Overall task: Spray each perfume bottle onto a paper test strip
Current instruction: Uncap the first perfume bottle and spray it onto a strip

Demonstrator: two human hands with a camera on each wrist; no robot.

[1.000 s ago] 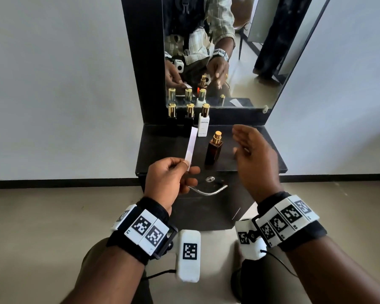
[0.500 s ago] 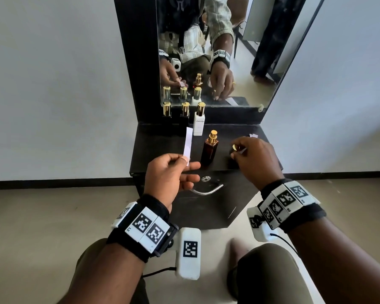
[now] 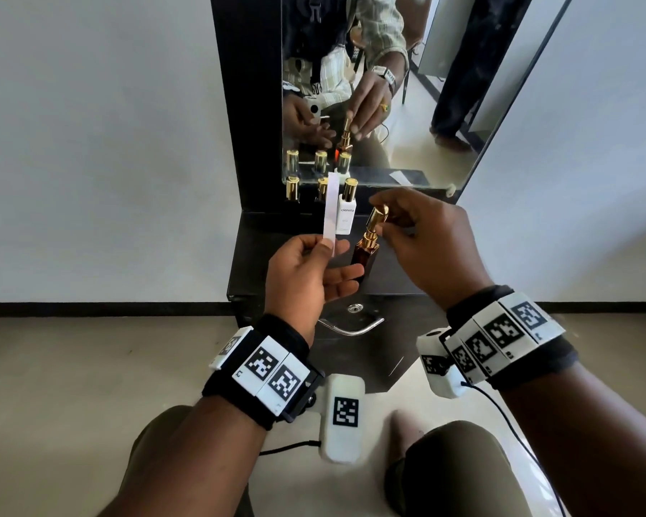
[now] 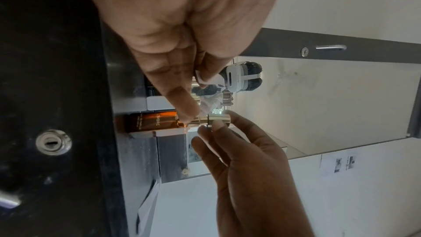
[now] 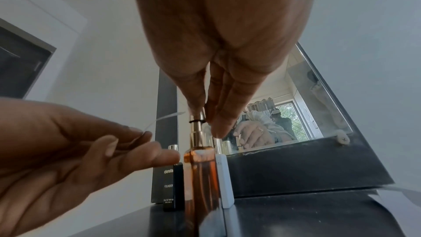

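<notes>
Four bottles are in play, and only the amber bottle (image 3: 364,257) stands forward on the counter (image 3: 247,270), upright, its spray head bare. The right hand (image 3: 431,242) pinches a gold cap (image 3: 378,214) between thumb and fingertips just over that spray head — whether the cap is going on or coming off, one moment cannot tell. The left hand (image 3: 306,270) pinches a white strip (image 3: 331,210) by its lower end, thumb on top, and holds it upright just left of the amber bottle; its other fingers reach out towards the glass, and from the wrist views one fingertip lies at the bottle's shoulder, though I cannot tell if it touches.

Behind, against the mirror (image 3: 388,87), the white bottle (image 3: 345,214) and two dark bottles (image 3: 292,190) stand in a row with their gold caps on — so by my reading those three are either finished or not yet begun, and nothing here settles which. The strip shows no mark that I can make out, so whether the amber bottle has been sprayed is not to be read from it either. Another strip (image 3: 399,178) shows in the mirror on the counter's right side.

At the least, the amber bottle is the one in hand, and up to three may remain.
</notes>
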